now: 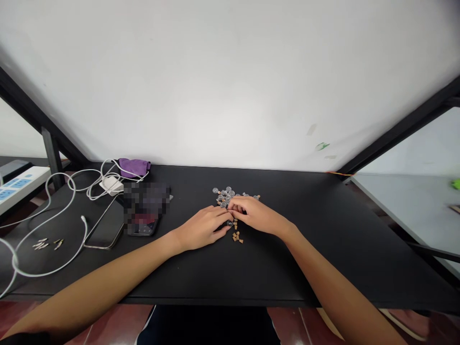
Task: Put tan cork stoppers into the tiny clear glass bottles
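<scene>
My left hand [205, 229] and my right hand [254, 214] meet at the middle of a black table [323, 239]. Their fingertips are pinched together over a tiny dark piece, too small to name. Just behind the fingers lies a cluster of small clear glass vials [225, 193]. A few small tan corks [237, 236] lie on the table right below the fingers. Both forearms reach in from the near edge.
At the left lie a phone [106, 229], a blurred-out item [145, 207], white cables with a charger [110, 184], a purple cloth [133, 166] and several small metal pieces [46, 244]. A power strip [17, 184] sits far left. A white wall rises behind the table.
</scene>
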Demonstrator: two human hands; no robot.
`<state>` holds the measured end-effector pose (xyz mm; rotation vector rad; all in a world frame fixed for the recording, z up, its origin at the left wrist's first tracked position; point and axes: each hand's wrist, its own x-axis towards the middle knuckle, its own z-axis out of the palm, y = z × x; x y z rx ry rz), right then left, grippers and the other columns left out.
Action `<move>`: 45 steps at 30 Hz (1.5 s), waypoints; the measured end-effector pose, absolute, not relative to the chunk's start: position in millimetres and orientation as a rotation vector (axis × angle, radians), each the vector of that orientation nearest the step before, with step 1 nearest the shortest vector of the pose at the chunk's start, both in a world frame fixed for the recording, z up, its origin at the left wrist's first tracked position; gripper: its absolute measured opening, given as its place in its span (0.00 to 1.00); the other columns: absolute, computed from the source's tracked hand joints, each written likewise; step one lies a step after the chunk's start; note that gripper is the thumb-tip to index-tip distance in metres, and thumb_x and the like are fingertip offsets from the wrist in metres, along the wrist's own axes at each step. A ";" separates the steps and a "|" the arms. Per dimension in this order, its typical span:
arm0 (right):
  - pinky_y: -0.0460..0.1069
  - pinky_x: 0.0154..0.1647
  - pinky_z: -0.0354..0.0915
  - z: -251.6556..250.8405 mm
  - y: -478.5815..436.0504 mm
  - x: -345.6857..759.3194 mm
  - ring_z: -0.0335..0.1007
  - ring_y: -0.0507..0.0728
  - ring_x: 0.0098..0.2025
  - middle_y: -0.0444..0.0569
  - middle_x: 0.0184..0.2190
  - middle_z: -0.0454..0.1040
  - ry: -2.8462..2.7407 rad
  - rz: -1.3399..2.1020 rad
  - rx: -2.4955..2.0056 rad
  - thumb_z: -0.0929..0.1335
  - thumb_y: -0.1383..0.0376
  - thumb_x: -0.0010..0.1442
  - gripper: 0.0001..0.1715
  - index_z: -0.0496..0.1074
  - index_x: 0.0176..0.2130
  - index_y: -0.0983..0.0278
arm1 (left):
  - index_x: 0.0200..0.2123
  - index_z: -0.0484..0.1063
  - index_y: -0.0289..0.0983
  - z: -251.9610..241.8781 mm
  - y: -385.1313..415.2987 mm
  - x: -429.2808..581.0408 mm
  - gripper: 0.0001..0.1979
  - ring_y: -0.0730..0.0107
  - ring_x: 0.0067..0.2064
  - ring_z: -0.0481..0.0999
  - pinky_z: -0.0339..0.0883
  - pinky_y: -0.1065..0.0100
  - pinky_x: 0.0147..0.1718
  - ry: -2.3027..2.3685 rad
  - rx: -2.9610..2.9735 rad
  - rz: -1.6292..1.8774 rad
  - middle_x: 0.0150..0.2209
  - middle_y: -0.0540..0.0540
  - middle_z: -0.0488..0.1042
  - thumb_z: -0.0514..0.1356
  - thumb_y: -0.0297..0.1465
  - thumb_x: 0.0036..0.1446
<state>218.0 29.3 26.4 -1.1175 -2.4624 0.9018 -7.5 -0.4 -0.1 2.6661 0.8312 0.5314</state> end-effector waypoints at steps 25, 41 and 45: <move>0.50 0.36 0.58 29.3 26.6 217.4 0.63 0.55 0.34 0.44 0.33 0.71 -2.493 0.843 -1.130 0.64 0.62 0.72 0.11 0.69 0.35 0.60 | 0.47 0.69 0.39 1.6 0.1 -5.5 0.06 0.61 0.46 0.77 0.68 0.60 0.48 0.824 2.655 0.538 0.43 0.45 0.76 0.54 0.30 0.71; 0.49 0.35 0.58 31.8 25.0 217.9 0.63 0.55 0.34 0.44 0.34 0.70 -2.492 0.856 -1.133 0.63 0.65 0.71 0.10 0.68 0.35 0.60 | 0.48 0.70 0.39 -0.1 0.5 -5.6 0.06 0.62 0.46 0.77 0.68 0.60 0.48 0.804 2.641 0.564 0.43 0.45 0.76 0.54 0.30 0.71; 0.50 0.36 0.57 33.0 24.4 217.0 0.63 0.55 0.34 0.44 0.33 0.70 -2.493 0.846 -1.121 0.63 0.65 0.70 0.11 0.67 0.34 0.60 | 0.48 0.70 0.39 0.3 0.2 -5.5 0.07 0.61 0.46 0.77 0.68 0.61 0.47 0.804 2.641 0.571 0.42 0.45 0.77 0.54 0.30 0.71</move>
